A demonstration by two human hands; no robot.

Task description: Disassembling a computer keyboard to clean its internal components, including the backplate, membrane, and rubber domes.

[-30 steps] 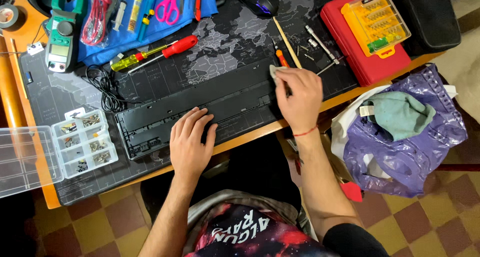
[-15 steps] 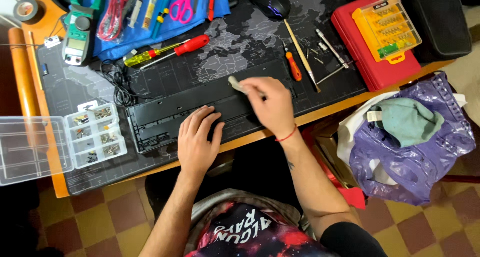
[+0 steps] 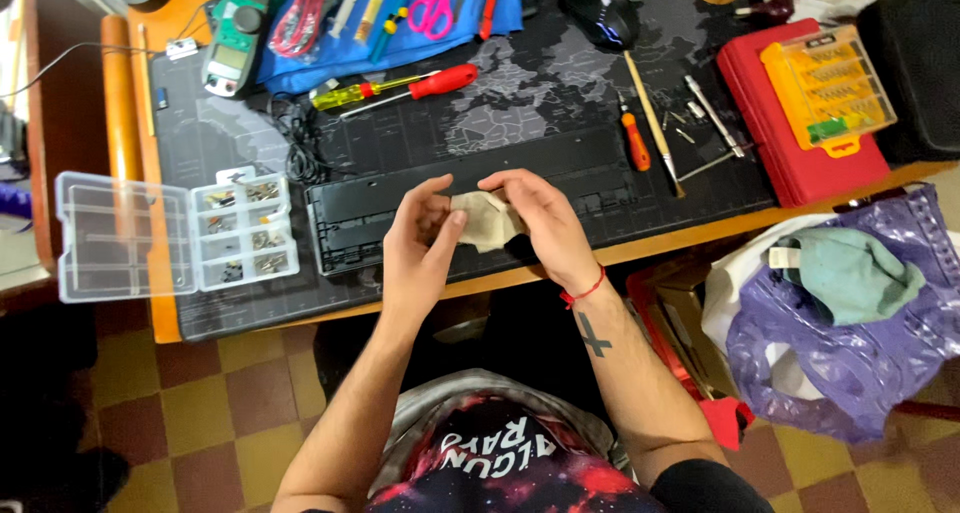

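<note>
Both hands meet above the front edge of the desk, over a long black keyboard frame (image 3: 480, 198). The left hand (image 3: 420, 243) and the right hand (image 3: 545, 223) each pinch a small beige cloth (image 3: 483, 221), which is bunched between their fingers. To the left lies a clear plastic box (image 3: 165, 235), its lid open and its compartments holding small parts. At the right sit a red case (image 3: 790, 158) with a yellow tray (image 3: 828, 88), and a purple bag (image 3: 850, 343) below the desk edge.

A home repair bench: screwdrivers (image 3: 400, 85), a multimeter (image 3: 232, 48) and a red bit case (image 3: 800, 123) crowd the desk's (image 3: 130, 123) far edge, a parts box (image 3: 165, 235) overhanging its left corner.
</note>
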